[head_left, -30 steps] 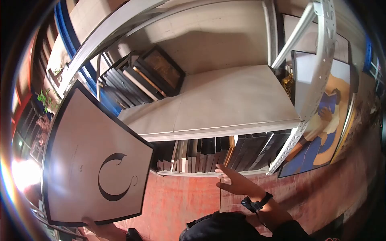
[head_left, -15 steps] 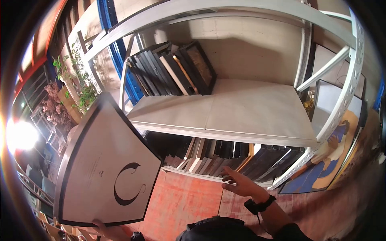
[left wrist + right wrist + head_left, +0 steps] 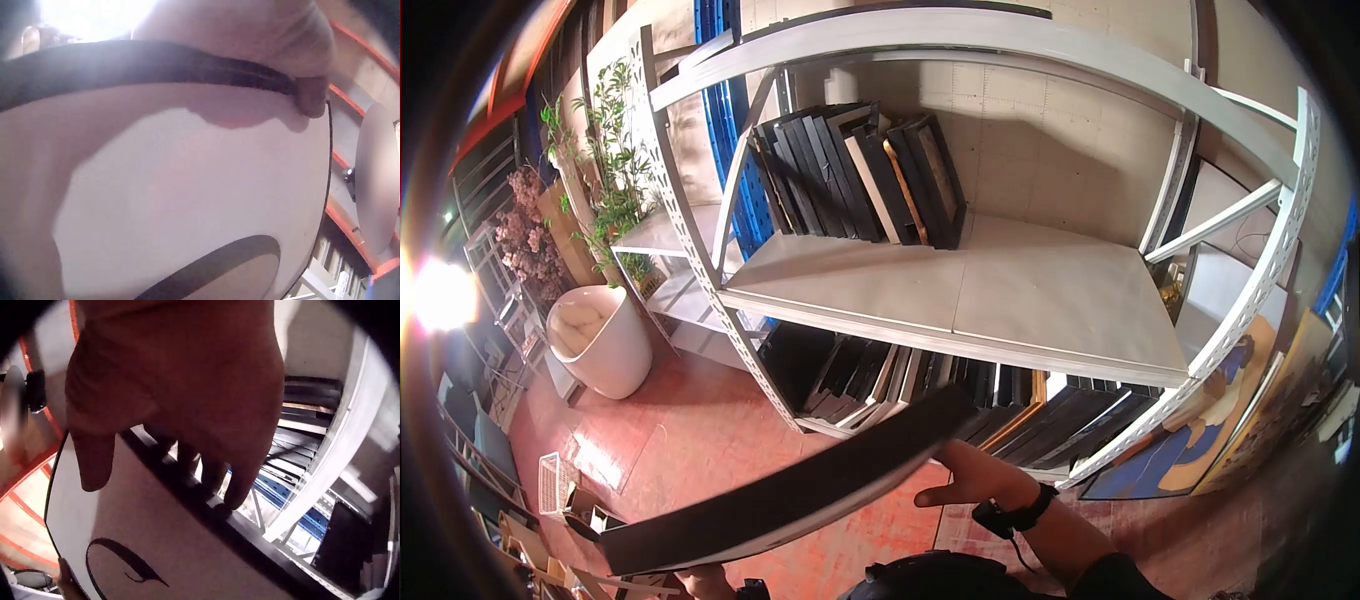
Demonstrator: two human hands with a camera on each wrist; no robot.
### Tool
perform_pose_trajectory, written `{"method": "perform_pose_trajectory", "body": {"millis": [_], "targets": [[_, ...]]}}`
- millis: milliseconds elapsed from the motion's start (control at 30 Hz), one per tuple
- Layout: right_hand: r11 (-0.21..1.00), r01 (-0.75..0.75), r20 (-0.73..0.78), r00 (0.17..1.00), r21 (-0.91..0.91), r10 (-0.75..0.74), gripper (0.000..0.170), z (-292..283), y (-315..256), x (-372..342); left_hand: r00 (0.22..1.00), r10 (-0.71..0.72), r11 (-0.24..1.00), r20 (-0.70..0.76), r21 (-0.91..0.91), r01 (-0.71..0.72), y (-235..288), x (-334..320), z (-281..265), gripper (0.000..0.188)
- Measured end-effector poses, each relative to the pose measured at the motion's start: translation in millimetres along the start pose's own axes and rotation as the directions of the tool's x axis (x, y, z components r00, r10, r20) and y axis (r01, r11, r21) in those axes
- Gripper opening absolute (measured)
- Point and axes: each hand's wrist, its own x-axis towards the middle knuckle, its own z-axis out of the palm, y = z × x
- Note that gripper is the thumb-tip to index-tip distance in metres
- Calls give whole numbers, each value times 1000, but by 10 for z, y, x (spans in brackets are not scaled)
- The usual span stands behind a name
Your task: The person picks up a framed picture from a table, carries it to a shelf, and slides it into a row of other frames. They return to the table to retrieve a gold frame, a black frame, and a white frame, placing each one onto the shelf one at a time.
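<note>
A large framed picture (image 3: pixel 790 490) is tilted nearly edge-on in front of me, its dark side uppermost. Its white face (image 3: pixel 187 175), with a black curved letter-like design, fills the left wrist view. My left hand (image 3: pixel 708 580) grips the near left edge, thumb lapped over the black border. At the far right end is my right hand (image 3: pixel 985 475), its fingertips right at the black border in the right wrist view. The right thumb (image 3: pixel 94 465) extends straight out in front of the white face, apart from the fingers.
A white metal rack (image 3: pixel 960 355) stands ahead. Black frames (image 3: pixel 830 175) lean together on its upper shelf, and several more frames (image 3: pixel 1090 420) fill the lower one. Painted canvases (image 3: pixel 1170 450) lean at right. A white planter (image 3: pixel 605 340) and a wire basket (image 3: pixel 552 485) are at left.
The framed picture has swung rightward and turned from face-on to nearly edge-on, its far end reaching my right hand. My view has shifted left, showing the planter and more floor.
</note>
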Motion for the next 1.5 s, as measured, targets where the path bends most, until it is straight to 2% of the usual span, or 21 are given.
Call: {"method": "perform_pose_trajectory", "body": {"millis": [67, 133, 167, 233, 267, 333, 367, 433, 500, 533, 633, 700, 767, 833, 967, 1167, 1233, 1300, 1400, 1433, 1500], "targets": [[998, -48, 68, 997, 41, 46, 83, 59, 152, -37, 995, -32, 999, 98, -1, 32, -139, 19, -53, 80], [920, -327, 223, 934, 217, 280, 81, 114, 250, -143, 979, -66, 998, 192, -1, 68, -289, 10, -105, 80], [918, -335, 226, 931, 213, 288, 81, 208, 275, -193, 968, -80, 997, 237, 1, 82, -362, 2, -131, 81], [857, -188, -92, 960, 480, 263, 76, 380, 316, -262, 936, -107, 994, 335, 6, 111, -523, 17, -176, 81], [865, -147, -187, 946, 480, 264, 74, 426, 227, -248, 944, -190, 977, 270, -42, 209, -579, 49, -75, 79], [857, -131, -264, 919, 499, 294, 72, 473, -57, -245, 910, -402, 910, 98, 157, 385, -520, 75, 220, 68], [859, -100, -336, 893, 501, 300, 70, 474, -138, -228, 947, -271, 951, 170, 199, 236, -427, 193, 582, 59], [946, -209, -344, 894, 249, 288, 65, 249, 45, -542, 945, -162, 947, 284, 315, 67, -412, 375, 767, 50], [967, -203, -554, 793, 151, 253, 62, 0, 205, -870, 924, -270, 935, 272, 304, 184, -395, 449, 812, 57], [988, -83, -664, 733, 132, 150, 64, -63, -14, -760, 906, -303, 934, 296, 282, 221, -410, 451, 777, 55], [992, 121, -888, 454, -21, -74, 64, -358, -496, -481, 874, -389, 914, 292, 242, 326, -459, 436, 669, 49], [985, 33, -935, 311, -170, -172, 69, -419, -813, -265, 852, -448, 890, 270, 222, 397, -510, 403, 589, 45], [990, 3, -969, 203, -140, -138, 64, -524, -983, -157, 828, -501, 861, 250, 235, 450, -564, 394, 506, 38], [991, -48, -978, 172, -129, -119, 58, -581, -1145, -10, 831, -502, 861, 241, 233, 453, -587, 386, 493, 34], [980, -34, -950, 254, -197, -182, 56, -975, -1105, 50, 825, -495, 863, 273, 265, 430, -751, 414, 329, 28], [959, -20, -933, 240, -282, -269, 47, -1550, -1044, 403, 866, -453, 881, 211, 258, 398, -1060, 440, 340, 20], [973, -22, -962, 153, -231, -225, 47, -1791, -927, 639, 859, -470, 856, 202, 343, 388, -1108, 476, 411, 18], [986, -72, -988, -26, -148, -150, 86, -2118, -670, 890, 867, -459, 855, 194, 361, 372, -1199, 523, 507, 17], [993, 49, -980, 167, -104, -111, 103, -2494, -410, 1296, 885, -438, 846, 159, 407, 345, -1347, 584, 667, 22], [988, 49, -977, 154, -145, -151, 85, -2614, -282, 1481, 894, -430, 837, 124, 426, 343, -1392, 607, 734, 21], [983, 94, -937, 298, -160, -181, 59, -2948, -34, 1756, 914, -396, 835, 88, 449, 319, -1465, 709, 910, 20]]}}
